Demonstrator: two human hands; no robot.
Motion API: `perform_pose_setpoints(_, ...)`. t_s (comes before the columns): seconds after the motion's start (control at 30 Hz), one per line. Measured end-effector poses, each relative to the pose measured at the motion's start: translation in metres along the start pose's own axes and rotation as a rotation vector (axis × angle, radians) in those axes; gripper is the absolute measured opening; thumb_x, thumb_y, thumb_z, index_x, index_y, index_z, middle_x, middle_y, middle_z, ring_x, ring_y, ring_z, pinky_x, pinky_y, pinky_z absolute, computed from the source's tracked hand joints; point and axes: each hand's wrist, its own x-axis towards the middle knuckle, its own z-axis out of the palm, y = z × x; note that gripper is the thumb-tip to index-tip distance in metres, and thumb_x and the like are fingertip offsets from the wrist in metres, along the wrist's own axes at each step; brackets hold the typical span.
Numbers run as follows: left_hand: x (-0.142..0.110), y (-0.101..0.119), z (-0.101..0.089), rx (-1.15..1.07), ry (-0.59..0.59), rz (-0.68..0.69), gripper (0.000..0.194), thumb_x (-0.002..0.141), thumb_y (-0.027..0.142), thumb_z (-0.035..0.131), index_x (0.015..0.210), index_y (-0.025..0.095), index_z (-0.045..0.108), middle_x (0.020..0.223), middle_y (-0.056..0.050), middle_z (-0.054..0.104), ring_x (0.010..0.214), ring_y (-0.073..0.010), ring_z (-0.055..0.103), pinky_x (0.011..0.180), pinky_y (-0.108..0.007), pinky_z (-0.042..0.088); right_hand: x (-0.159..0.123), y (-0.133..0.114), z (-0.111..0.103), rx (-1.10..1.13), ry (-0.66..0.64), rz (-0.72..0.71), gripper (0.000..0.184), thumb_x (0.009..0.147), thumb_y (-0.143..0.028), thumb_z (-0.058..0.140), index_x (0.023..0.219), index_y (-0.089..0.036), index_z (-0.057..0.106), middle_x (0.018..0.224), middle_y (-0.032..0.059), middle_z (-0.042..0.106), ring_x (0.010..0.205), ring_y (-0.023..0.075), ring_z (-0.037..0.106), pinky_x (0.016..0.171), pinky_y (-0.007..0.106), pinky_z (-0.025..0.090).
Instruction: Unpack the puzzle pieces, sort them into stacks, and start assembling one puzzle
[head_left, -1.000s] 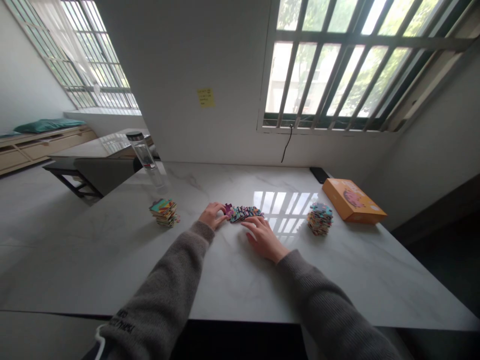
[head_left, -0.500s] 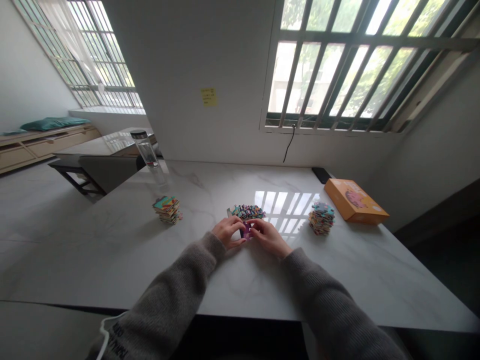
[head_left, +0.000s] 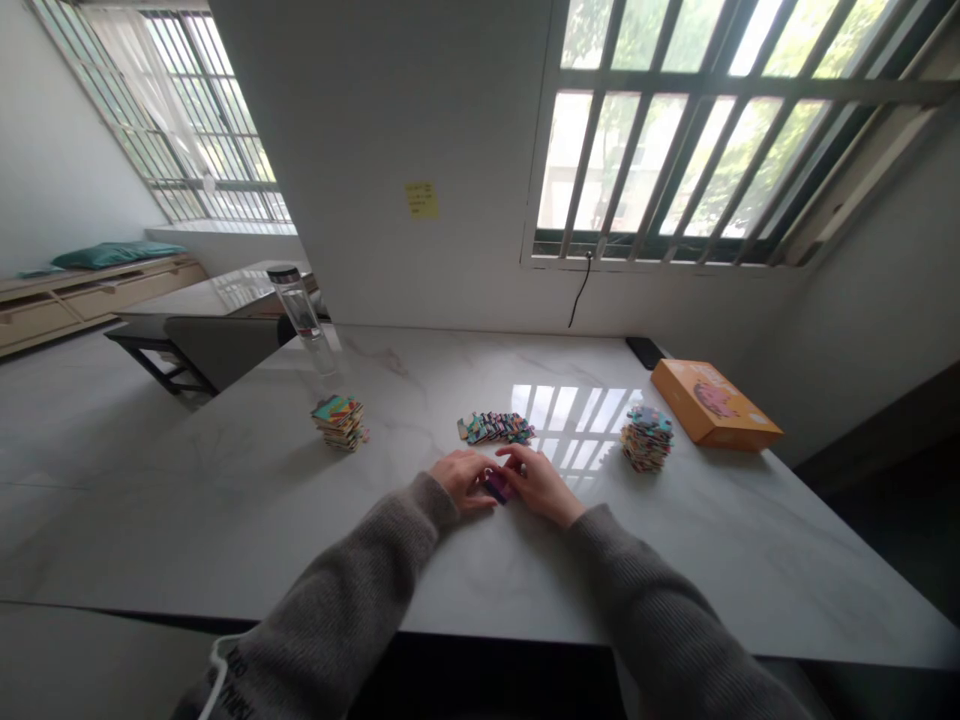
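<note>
A small purple jigsaw piece (head_left: 498, 487) lies between my left hand (head_left: 462, 479) and my right hand (head_left: 539, 486), and the fingertips of both hands are on it. Just beyond my hands, a short row of colourful jigsaw pieces (head_left: 495, 428) lies on the white marble table (head_left: 225, 500). Neither hand touches that row. A stack of jigsaw pieces (head_left: 340, 422) stands to the left of my hands, and a taller, uneven stack (head_left: 646, 440) stands to the right.
An orange puzzle box (head_left: 714, 404) lies at the table's right, behind it a black phone (head_left: 645, 352). A glass bottle with a black lid (head_left: 300, 318) stands at the far left corner. The table's near edge runs below my forearms.
My hands have come together and drawn back towards me, with the purple piece now between them and apart from the row. The view has also shifted slightly.
</note>
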Motion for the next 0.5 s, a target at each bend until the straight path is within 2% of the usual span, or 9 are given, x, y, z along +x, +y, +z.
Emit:
perform_pose_setpoints(0.1,-0.003,0.001,-0.004,-0.056,0.015,-0.014,0.030,0.076,0.030,0.075,0.102,0.021,0.064,0.083,-0.002,0.062,0.082,-0.0202,0.059,0.080,-0.034,0.051,0.000,-0.001,0.000,0.003,-0.024,-0.044,0.022,0.091,-0.021,0.054,0.109,-0.022,0.067,0.082,0.0014,0.073,0.067,0.0142,0.064,0.068,0.027,0.050)
perform_pose_setpoints(0.23,-0.003,-0.001,-0.013,-0.083,0.021,-0.011,0.053,0.069,0.029,0.079,0.119,0.022,0.061,0.116,-0.008,0.062,0.109,-0.0262,0.055,0.098,-0.040,0.049,-0.001,-0.004,-0.007,0.043,-0.040,-0.088,0.027,0.097,-0.025,0.046,0.114,-0.022,0.067,0.095,0.0040,0.076,0.081,0.0161,0.067,0.076,0.029,0.051)
perform_pose_setpoints(0.3,-0.002,-0.002,-0.015,-0.087,-0.038,-0.002,0.052,0.071,0.031,0.078,0.121,0.023,0.061,0.119,-0.007,0.064,0.110,-0.0263,0.055,0.100,-0.041,0.047,0.001,-0.003,-0.013,-0.022,0.030,-0.103,0.026,0.095,-0.023,0.047,0.108,-0.021,0.069,0.089,0.0041,0.074,0.080,0.0170,0.065,0.077,0.029,0.050)
perform_pose_setpoints(0.37,-0.001,-0.003,-0.014,-0.074,-0.073,-0.008,0.041,0.075,0.032,0.075,0.114,0.024,0.065,0.111,-0.006,0.067,0.104,-0.0252,0.057,0.097,-0.040,0.048,0.003,0.001,-0.021,-0.097,0.154,-0.118,0.025,0.093,-0.021,0.047,0.102,-0.020,0.070,0.085,0.0047,0.070,0.078,0.0175,0.062,0.077,0.030,0.049)
perform_pose_setpoints(0.5,0.002,-0.003,-0.008,-0.072,-0.029,0.009,0.032,0.077,0.034,0.076,0.106,0.024,0.068,0.103,-0.005,0.069,0.097,-0.0243,0.059,0.091,-0.039,0.049,0.010,0.021,-0.040,-0.194,0.309,-0.091,0.028,0.092,-0.022,0.046,0.108,-0.017,0.068,0.086,0.0060,0.061,0.074,0.0185,0.057,0.075,0.033,0.049)
